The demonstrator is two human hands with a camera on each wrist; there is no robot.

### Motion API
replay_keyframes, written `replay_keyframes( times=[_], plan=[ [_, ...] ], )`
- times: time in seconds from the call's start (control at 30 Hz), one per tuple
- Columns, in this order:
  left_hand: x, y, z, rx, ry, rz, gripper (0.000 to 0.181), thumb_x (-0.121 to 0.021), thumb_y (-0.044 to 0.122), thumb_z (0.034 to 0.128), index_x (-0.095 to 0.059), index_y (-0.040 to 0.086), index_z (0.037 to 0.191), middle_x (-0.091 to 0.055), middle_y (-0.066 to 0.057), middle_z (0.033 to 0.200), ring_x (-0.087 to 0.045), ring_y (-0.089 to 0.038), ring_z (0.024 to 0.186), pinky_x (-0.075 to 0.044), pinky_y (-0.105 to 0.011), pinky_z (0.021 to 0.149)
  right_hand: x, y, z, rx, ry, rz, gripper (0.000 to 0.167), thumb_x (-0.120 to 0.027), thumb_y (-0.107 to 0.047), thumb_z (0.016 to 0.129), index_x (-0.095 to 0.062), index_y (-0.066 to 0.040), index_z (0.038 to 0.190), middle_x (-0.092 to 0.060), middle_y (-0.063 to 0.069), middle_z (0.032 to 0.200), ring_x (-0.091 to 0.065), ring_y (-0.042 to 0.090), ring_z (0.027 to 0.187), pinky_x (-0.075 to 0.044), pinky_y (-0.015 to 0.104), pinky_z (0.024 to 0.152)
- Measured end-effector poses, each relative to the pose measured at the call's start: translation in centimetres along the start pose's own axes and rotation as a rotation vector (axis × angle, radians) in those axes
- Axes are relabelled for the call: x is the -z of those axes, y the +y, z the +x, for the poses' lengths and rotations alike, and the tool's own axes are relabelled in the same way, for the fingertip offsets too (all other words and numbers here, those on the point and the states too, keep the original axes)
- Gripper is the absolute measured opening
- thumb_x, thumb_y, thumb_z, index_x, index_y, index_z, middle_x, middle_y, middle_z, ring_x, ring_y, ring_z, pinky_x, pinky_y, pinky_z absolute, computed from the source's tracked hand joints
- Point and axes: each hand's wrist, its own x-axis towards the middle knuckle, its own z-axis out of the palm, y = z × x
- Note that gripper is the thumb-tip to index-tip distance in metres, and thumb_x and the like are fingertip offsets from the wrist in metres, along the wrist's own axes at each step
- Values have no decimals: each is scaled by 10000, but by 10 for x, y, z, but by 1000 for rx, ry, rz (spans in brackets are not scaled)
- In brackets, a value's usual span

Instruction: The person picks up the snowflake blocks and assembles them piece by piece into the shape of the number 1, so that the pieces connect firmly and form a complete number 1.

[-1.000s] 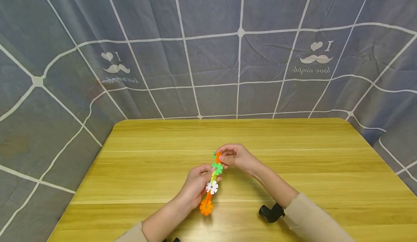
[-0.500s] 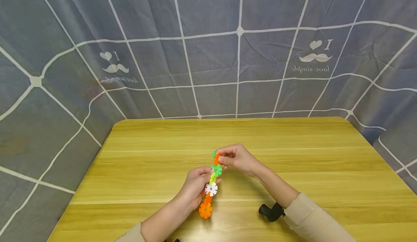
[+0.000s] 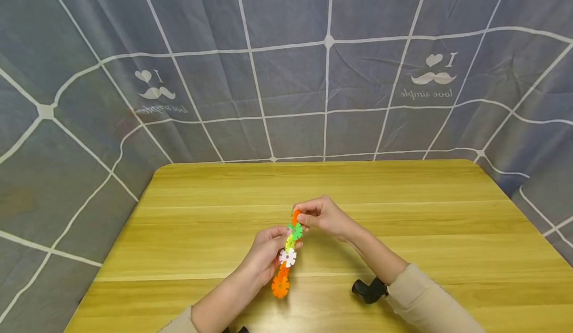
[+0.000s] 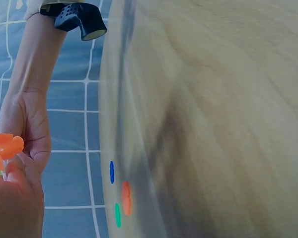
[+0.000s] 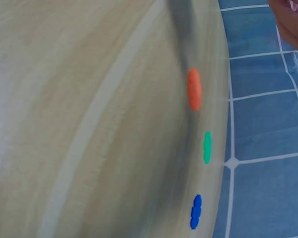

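Note:
A chain of notched plastic discs slants between the hands in the head view: an orange end disc [image 3: 280,286], a white disc [image 3: 287,258], a yellow one [image 3: 290,242], a green one [image 3: 297,231] and an orange one [image 3: 296,217] near the far end. My left hand [image 3: 265,254] grips the middle of the chain from the left. With thumb and fingers, my right hand [image 3: 325,218] pinches the upper orange disc; a sliver of green shows behind it. In the left wrist view, orange discs [image 4: 9,146] stick out above the left hand [image 4: 17,208].
A wood-grain table [image 3: 215,188] lies under the hands, with a grey gridded curtain [image 3: 295,89] behind. Both wrist views show small orange [image 4: 126,198], green [image 4: 117,215] and blue [image 4: 111,172] shapes near the table edge. A black wrist device [image 3: 369,290] sits under the right forearm.
Both hands and the chain have shifted slightly left in the head view. The upper orange disc has turned a little in the right fingers; both grips stay the same.

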Motion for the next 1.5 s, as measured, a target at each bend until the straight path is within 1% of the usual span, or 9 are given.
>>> replay_keyframes(
  times=[0.3,0.53,0.77,0.93,1.03,1.17,1.27,1.37,1.5],
  plan=[
    [0,-1,-1,8,21,2,154,-493,32,950,-563,-95,1003,-612,-95,917,-643,-79,710,-524,-164,624,-1,8,1,-6,13,25,185,-535,28,918,-565,200,981,-613,23,790,-513,92,628,-465,202,584],
    [-1,-5,1,2,21,-8,178,-491,88,967,-554,-77,989,-609,-48,822,-616,-83,696,-524,-176,635,-3,12,1,2,12,33,211,-531,24,921,-542,220,997,-616,13,817,-542,105,670,-497,214,623],
    [0,-6,2,-20,-19,-16,199,-488,103,972,-534,-85,1017,-610,-62,828,-605,-92,710,-539,-205,689,-2,13,-1,-3,41,82,262,-552,9,913,-521,230,1050,-642,-7,860,-602,70,738,-539,223,672],
    [2,-7,2,-13,-44,-32,175,-481,101,974,-537,-64,983,-591,-61,827,-589,-85,690,-528,-182,657,-1,18,0,-10,38,95,275,-553,-6,918,-516,218,1073,-642,-20,852,-594,69,729,-533,225,683],
    [2,-8,3,-2,-61,-38,174,-488,109,972,-541,-57,983,-595,-59,827,-592,-83,693,-525,-174,648,-1,19,-1,-10,49,91,302,-558,-14,917,-501,227,1090,-644,27,883,-584,67,742,-523,213,696],
    [3,-8,5,-3,-93,-34,217,-491,113,971,-529,-88,1040,-631,-80,903,-617,-94,760,-532,-186,702,0,19,-2,-4,47,88,330,-569,-35,916,-499,229,1101,-636,117,953,-582,79,779,-517,212,712],
    [4,-9,6,-3,-118,-35,261,-483,113,975,-506,-118,1094,-646,-110,977,-630,-103,813,-530,-199,745,1,20,-3,-7,44,82,304,-562,-26,918,-522,210,1106,-635,87,971,-587,92,804,-519,218,719],
    [4,-9,7,2,-134,-46,282,-477,115,978,-480,-123,1129,-649,-117,990,-632,-105,822,-528,-204,758,2,21,-3,-12,52,69,267,-556,-6,915,-550,181,1106,-633,43,991,-586,100,822,-521,220,729],
    [3,-8,6,9,-134,-51,312,-470,119,982,-442,-119,1181,-644,-90,967,-630,-96,811,-529,-200,754,2,23,-4,0,58,63,266,-565,-7,909,-552,179,1099,-624,106,1011,-563,105,830,-514,218,736]
  ],
)
